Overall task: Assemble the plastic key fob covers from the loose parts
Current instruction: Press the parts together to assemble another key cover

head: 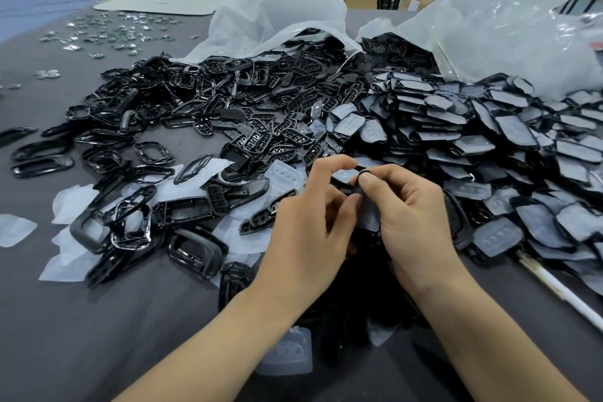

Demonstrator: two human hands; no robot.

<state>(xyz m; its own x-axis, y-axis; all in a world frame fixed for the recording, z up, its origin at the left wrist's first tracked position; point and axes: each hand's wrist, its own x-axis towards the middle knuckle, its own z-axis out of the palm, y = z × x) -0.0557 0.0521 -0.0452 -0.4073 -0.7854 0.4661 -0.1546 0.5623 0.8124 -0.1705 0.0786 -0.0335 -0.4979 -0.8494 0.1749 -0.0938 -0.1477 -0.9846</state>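
Both hands meet over the middle of the table on one key fob cover [367, 206], a black shell with a translucent pad on it. My right hand [414, 219] pinches its top end with thumb and forefinger. My left hand [313, 222] holds its left side, fingers curled around it. Most of the cover is hidden between the fingers. Loose black frames [192, 248] and translucent button pads [284, 174] lie scattered to the left. To the right lies a big heap of black covers with pads fitted [473, 143].
Two open plastic bags [280, 19] spill black parts at the back of the grey table [98, 320]. Small shiny metal pieces [107, 33] are strewn at the far left. A white rod [561, 290] lies at the right edge. A translucent pad [287, 352] lies between my forearms.
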